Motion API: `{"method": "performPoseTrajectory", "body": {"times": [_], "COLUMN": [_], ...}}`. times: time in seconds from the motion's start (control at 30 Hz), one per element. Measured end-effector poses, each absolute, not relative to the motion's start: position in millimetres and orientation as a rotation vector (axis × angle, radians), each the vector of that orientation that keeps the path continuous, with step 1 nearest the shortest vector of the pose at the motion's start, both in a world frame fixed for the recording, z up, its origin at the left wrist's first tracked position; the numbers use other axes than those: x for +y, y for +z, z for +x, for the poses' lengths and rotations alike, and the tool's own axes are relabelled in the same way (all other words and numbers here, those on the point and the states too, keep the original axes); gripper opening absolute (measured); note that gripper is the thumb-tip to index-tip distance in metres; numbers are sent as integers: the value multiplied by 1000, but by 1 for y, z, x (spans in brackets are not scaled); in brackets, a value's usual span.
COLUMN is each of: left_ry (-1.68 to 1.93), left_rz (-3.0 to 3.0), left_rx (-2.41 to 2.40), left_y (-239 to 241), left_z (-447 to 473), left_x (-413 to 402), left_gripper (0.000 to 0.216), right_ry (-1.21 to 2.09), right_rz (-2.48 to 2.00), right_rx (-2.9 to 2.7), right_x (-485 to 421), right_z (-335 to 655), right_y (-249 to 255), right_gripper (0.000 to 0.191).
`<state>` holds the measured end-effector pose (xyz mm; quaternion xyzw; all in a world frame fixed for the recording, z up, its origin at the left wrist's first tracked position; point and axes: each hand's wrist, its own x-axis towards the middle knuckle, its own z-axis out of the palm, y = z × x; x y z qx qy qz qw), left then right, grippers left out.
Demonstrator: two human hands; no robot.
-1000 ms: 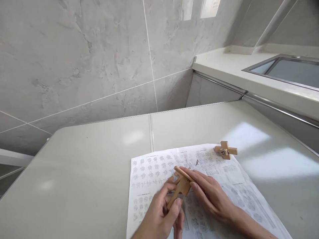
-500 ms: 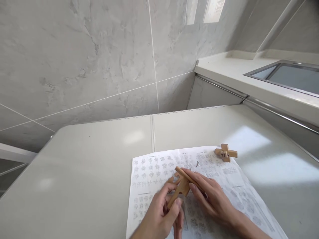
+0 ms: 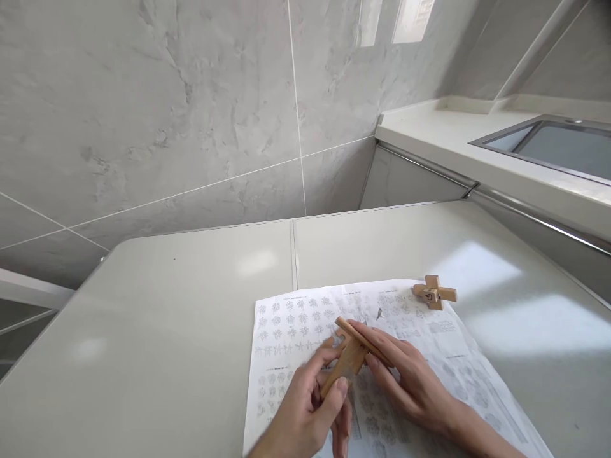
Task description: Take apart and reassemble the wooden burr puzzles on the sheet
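My left hand (image 3: 305,407) pinches a flat notched wooden piece (image 3: 344,364) between thumb and fingers, just above a printed instruction sheet (image 3: 296,324). Against it, my right hand (image 3: 410,381) holds a thin wooden bar (image 3: 354,334) that crosses the top of that piece, its fingers stretched along the bar. An assembled wooden cross-shaped puzzle (image 3: 433,293) lies apart at the sheet's far right corner, untouched.
The sheet lies on a pale grey table (image 3: 191,305) with a seam down its middle. Behind it rises a grey tiled wall (image 3: 167,114). At the right, a higher white counter (image 3: 443,137) holds a steel sink (image 3: 558,143).
Both hands have stayed together over the sheet. The notched piece has turned slightly in my left fingers. The view has shifted a little.
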<state>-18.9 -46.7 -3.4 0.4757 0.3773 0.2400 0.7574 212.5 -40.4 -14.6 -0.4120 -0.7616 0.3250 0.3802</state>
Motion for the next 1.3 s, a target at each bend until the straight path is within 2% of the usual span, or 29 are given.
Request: {"method": "performPoseTrajectory", "body": {"times": [0.47,0.83,1.3], "left_ry": [539,531,527], "left_rz": [1027,1046,1091], "left_rx": [821,812,834], "left_y": [-6,-4,-7], "left_z": [-20,-19,-19], "left_x": [-48,-49,-50], "left_gripper": [73,67,71], "right_ry": [606,656,550], "right_rz": [-1068,-1021,-1032], "right_rx": [-2091,-2147,-2204], "right_x": [-41,-36,-37], "right_z": [216,221,222], "right_y": [-16,-2,-6], "right_gripper": [63,62,63]}}
